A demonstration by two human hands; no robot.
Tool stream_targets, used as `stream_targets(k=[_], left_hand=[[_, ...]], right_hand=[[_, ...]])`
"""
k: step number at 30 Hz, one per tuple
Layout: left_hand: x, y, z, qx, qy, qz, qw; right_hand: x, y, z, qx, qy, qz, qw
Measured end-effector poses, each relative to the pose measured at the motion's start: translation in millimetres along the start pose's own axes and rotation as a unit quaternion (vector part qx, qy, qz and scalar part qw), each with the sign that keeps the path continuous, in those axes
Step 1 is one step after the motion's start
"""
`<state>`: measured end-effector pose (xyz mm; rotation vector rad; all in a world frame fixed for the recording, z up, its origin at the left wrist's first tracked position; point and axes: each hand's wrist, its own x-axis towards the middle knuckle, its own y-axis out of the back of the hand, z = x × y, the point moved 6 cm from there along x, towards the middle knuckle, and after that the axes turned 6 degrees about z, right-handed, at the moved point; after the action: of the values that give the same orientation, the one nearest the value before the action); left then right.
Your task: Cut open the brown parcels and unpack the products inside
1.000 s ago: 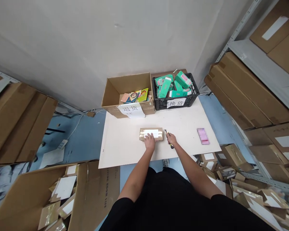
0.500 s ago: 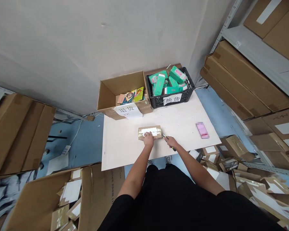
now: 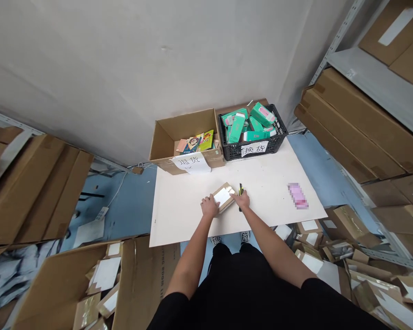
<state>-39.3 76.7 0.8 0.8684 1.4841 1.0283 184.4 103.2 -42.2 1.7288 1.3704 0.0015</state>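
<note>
- The left hand grips the near left corner of a small brown parcel, fingers curled against its edge.
- The right hand is closed round a yellow and black utility knife, whose tip points away from the person; the same hand touches the parcel's right edge.
- The parcel lies near the front middle of the white tabletop, turned askew to the table's edge, with a white label facing up.
- At the back of the table stands an open cardboard box holding colourful booklets, with a handwritten paper sign on its front.
- Just beside it on the right, a black plastic crate is heaped with teal cartons and carries its own sign.
- A pink item, blurred, lies apart on the right of the table.
- A plain grey wall rises behind; the floor is blue.
- Metal shelving on the right bears long brown cartons.
- More cartons lean at the left.
- A large open carton of flattened packaging sits at lower left, and opened parcels litter the floor at lower right.
</note>
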Motion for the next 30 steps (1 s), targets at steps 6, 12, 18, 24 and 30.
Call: stream_targets(k=[6,12,18,24,30], left_hand=[[-40.9,-21.5,24.1,-0.059,-0.053,0.007,0.997],[-51.2,-27.6,35.0,-0.092,-0.194,0.005,0.977],[-38.4,-29.5,-55.1,-0.136,-0.051,-0.003,0.989],[-25.1,-33.8,-94.8,-0.108,-0.139,-0.004,0.984],[-19.4,-54.4,-137.2,-0.135,-0.136,-0.062,0.980]], right_hand=[[39.6,8.0,-17.2,0.045,0.006,0.002,0.999],[6.6,-16.3,4.7,0.293,-0.033,-0.092,0.951],[-21.6,-42.6,-26.5,0.416,-0.035,-0.203,0.886],[-36.3,-75.7,-28.2,0.289,-0.035,-0.142,0.946],[-79.3,-128.9,-45.7,0.309,-0.012,-0.143,0.940]])
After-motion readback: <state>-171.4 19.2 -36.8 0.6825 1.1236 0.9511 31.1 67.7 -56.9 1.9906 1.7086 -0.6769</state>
